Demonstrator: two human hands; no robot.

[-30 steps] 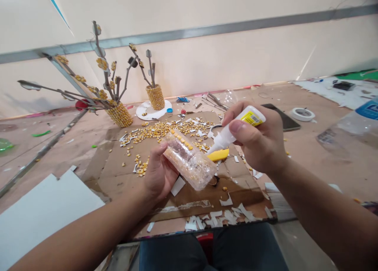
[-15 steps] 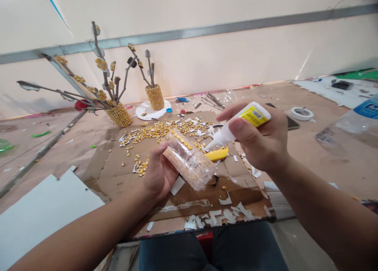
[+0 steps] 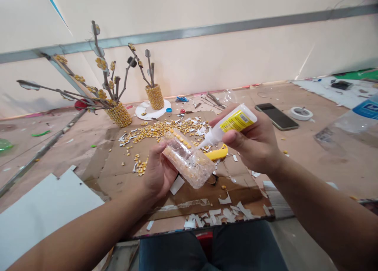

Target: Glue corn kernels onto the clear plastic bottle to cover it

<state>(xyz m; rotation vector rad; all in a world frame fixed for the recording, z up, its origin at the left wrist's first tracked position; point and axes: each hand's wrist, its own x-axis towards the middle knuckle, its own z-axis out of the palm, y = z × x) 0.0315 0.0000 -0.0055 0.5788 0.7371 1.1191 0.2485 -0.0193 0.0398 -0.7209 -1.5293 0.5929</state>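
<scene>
Tilted over the cardboard is a clear plastic bottle piece (image 3: 191, 164), with a short row of yellow corn kernels (image 3: 180, 139) stuck along its upper side. My left hand (image 3: 161, 170) is closed around its near left end. My right hand (image 3: 254, 143) grips a white glue bottle (image 3: 236, 123) with a yellow label, its nozzle pointing down left. The nozzle tip is at the plastic's upper edge beside the kernel row; whether they touch I cannot tell. Just behind the plastic lies a yellow-handled cutter (image 3: 217, 153). Loose corn kernels (image 3: 159, 130) are heaped beyond it.
Two corn-covered pots with twigs, a larger one (image 3: 119, 114) and a smaller one (image 3: 155, 97), stand at the back left. To the right are a phone (image 3: 277, 116), a tape roll (image 3: 301, 113) and a plastic bottle (image 3: 351, 121). Paper scraps (image 3: 218, 218) line the front edge.
My right hand has brought the glue bottle left and slightly down, so its nozzle reaches the plastic piece. The phone behind that hand has come into view. My left hand stays nearly still.
</scene>
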